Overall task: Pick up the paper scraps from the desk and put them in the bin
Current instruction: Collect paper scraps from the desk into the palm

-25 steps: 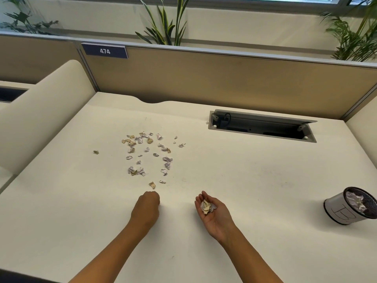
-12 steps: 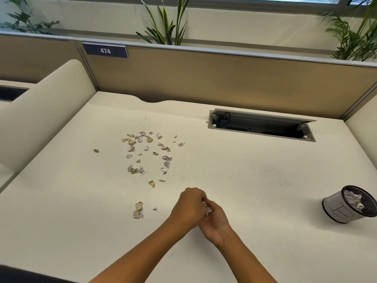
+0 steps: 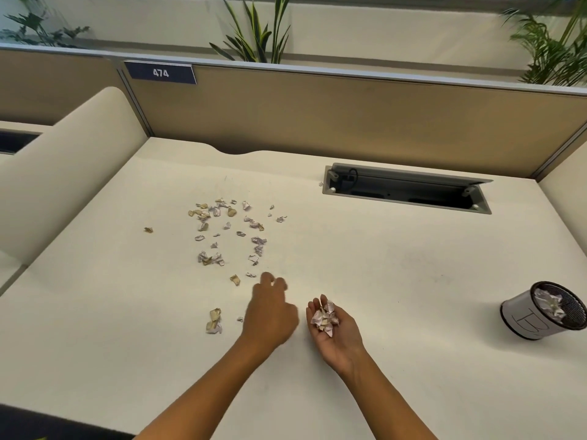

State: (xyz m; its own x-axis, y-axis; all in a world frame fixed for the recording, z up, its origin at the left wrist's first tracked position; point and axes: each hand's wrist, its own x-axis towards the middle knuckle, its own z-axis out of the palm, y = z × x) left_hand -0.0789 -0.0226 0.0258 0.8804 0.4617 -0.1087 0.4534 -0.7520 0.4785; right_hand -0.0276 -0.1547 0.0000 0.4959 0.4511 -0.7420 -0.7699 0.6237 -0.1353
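Several small torn paper scraps (image 3: 222, 230), white, lilac and tan, lie scattered on the cream desk (image 3: 381, 281) left of centre. Two more scraps (image 3: 214, 320) sit near the front. My left hand (image 3: 270, 309) hovers palm down just right of them, slightly blurred, fingers loosely apart and nothing visible in it. My right hand (image 3: 333, 328) is palm up and cupped, holding a small heap of collected scraps (image 3: 324, 315). The bin (image 3: 536, 315), a small white mesh-rimmed cup tilted toward me, stands at the desk's right with crumpled paper inside.
An open grey cable hatch (image 3: 406, 192) is set into the desk at the back right. Tan partition panels (image 3: 317, 122) wall the back, a cream curved divider (image 3: 63, 173) the left. Plants stand behind the partition.
My left hand went from the front scraps over to my right palm, then drew back left toward the desk. The heap in my right palm is larger.
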